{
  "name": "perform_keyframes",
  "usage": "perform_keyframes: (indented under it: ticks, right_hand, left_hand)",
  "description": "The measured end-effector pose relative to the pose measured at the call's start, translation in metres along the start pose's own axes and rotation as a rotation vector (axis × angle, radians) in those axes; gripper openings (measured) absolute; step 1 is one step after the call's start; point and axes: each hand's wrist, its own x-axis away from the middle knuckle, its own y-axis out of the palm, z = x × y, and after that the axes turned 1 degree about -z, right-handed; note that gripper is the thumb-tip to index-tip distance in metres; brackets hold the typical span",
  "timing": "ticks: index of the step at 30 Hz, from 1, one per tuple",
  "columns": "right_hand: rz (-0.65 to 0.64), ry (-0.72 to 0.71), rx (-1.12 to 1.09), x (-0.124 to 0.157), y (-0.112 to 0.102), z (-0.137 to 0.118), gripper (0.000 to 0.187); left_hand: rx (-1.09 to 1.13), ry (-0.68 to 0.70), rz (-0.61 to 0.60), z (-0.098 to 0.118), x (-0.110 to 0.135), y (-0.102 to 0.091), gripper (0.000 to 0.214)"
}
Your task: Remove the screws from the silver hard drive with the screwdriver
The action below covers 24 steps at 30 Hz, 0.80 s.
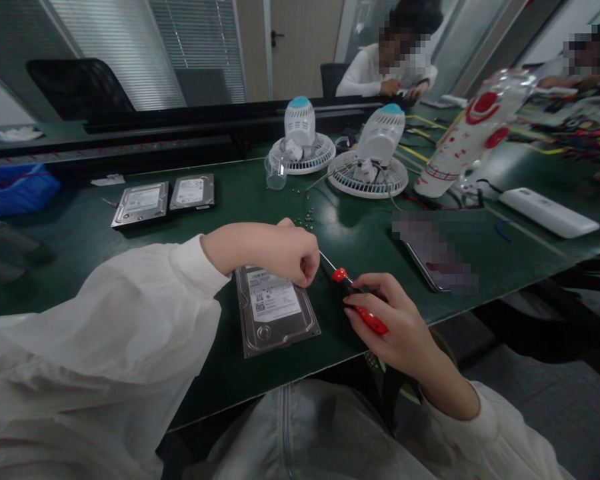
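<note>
A hard drive (pixel 275 320) with a white label lies flat on the green table just in front of me. My left hand (pixel 293 253) is over its far end, hiding that part. The fingers of that hand are curled together near the screwdriver's tip, and whatever they may pinch is hidden. In my right hand (pixel 395 320) is a red and black screwdriver (pixel 370 319), held by its handle. Its thin shaft points up and left toward my left fingers. Several small screws (pixel 309 217) lie loose on the table beyond my left hand.
Two more hard drives (pixel 143 202) lie at the back left, near a blue bin (pixel 17 189). Two white fans (pixel 367 175), a clear cup (pixel 276 171) and a patterned bottle (pixel 460 140) stand behind. A phone (pixel 430 257) and white power bank (pixel 549 212) lie right. A co-worker (pixel 365 73) sits opposite.
</note>
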Motion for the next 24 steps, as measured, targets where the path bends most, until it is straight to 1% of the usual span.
perform_keyframes:
  ticks: [4, 10, 16, 20, 24]
  right_hand:
    - [0.004, -0.001, -0.001, 0.001, 0.0, 0.0, 0.015]
    - [0.002, -0.001, -0.003, 0.0, 0.002, 0.003, 0.015]
    - [0.009, -0.007, -0.002, -0.001, 0.001, 0.003, 0.015]
    - [0.011, -0.006, -0.007, 0.0, 0.002, 0.003, 0.016]
    - [0.009, 0.0, -0.016, 0.001, 0.002, 0.002, 0.017]
  left_hand:
    - [-0.02, 0.0, 0.051, 0.002, 0.005, -0.002, 0.018]
    - [-0.056, -0.077, -0.022, 0.007, 0.006, -0.006, 0.015]
    - [-0.034, -0.071, -0.029, 0.002, 0.0, -0.005, 0.014]
    - [0.006, -0.026, -0.057, -0.003, -0.001, -0.006, 0.015]
    - [0.023, -0.026, -0.047, -0.004, -0.001, -0.006, 0.014]
